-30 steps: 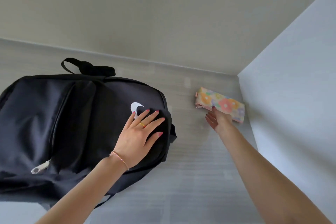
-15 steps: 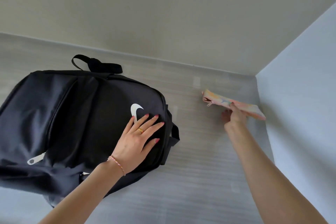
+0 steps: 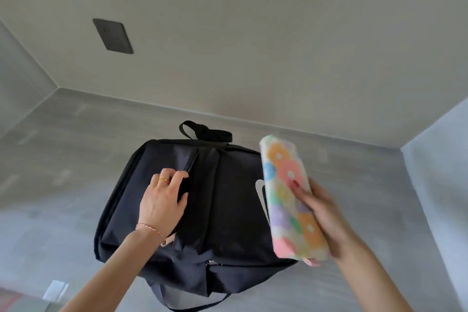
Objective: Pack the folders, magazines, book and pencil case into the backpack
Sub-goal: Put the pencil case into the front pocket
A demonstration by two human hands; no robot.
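The right hand (image 3: 326,215) grips the floral pencil case (image 3: 291,197) at three o'clock of the backpack (image 3: 228,210), thumb across its face. It looks soft and light; hold mid-length. The left hand (image 3: 162,202) pinches the pocket's edge.

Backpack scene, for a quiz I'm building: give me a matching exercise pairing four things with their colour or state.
Things:
1. backpack
2. pencil case
3. left hand
4. wall plate

States:
A. floral pastel, held in the right hand
B. dark grey, on the wall
C. black, lying on the floor
D. fingers at the front pocket opening

Pairs: 1-C, 2-A, 3-D, 4-B
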